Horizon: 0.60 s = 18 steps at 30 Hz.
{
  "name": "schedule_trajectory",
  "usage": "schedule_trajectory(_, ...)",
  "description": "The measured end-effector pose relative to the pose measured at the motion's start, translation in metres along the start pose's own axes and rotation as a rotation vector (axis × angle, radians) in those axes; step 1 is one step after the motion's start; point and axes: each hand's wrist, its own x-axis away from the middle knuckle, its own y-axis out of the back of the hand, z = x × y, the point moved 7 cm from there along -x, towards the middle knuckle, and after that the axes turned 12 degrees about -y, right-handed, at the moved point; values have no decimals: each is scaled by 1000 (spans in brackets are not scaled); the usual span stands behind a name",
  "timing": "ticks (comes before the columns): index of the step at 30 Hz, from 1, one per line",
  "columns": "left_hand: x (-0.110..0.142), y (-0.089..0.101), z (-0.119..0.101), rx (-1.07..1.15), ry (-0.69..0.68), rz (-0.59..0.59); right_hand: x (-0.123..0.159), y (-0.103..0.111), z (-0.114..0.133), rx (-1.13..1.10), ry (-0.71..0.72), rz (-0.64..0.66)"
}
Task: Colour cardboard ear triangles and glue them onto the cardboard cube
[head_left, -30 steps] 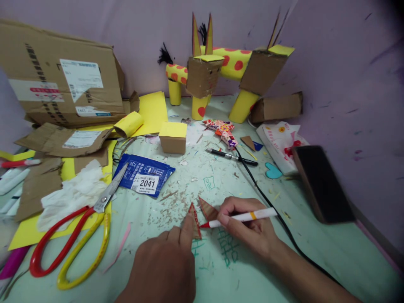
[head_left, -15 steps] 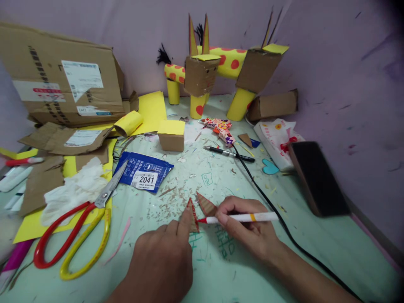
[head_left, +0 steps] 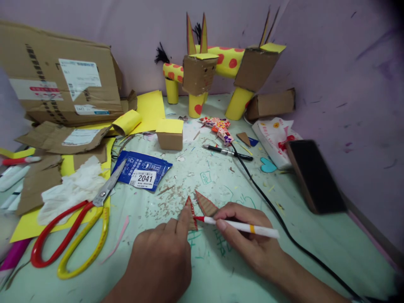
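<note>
My right hand (head_left: 248, 235) grips a white felt-tip marker (head_left: 241, 225) with an orange band. Its red tip touches the right edge of a small cardboard triangle (head_left: 193, 224), where a red line runs along the border. The index finger of my left hand (head_left: 162, 256) presses that triangle flat to the table, covering part of it; my other left fingers are curled. A second cardboard triangle (head_left: 205, 204), edged in red, lies just right of the first, close by my right fingertips. Green pen marks show on the table under and between my hands.
Red-and-yellow scissors (head_left: 83, 229) lie left on a blue packet (head_left: 143, 170) and paper scraps. Behind stand two spotted cardboard animals (head_left: 200, 73), a small box (head_left: 169, 136) and a large carton (head_left: 63, 75). A patterned glue gun (head_left: 221, 128), its black cord (head_left: 268, 195) and a phone (head_left: 315, 176) are right.
The marker tip has moved slightly up along the triangle's edge, and the marker's back end has dipped lower. My left hand keeps its finger on the triangle. The view shifts slightly.
</note>
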Motion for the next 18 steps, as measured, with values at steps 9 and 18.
schedule_trajectory(9,-1,0,0,-16,-3,-1,-1,0,0,-4,-2,18)
schedule_trajectory(18,-1,0,0,-18,0,-17,-1,-1,-2,-28,-29,41)
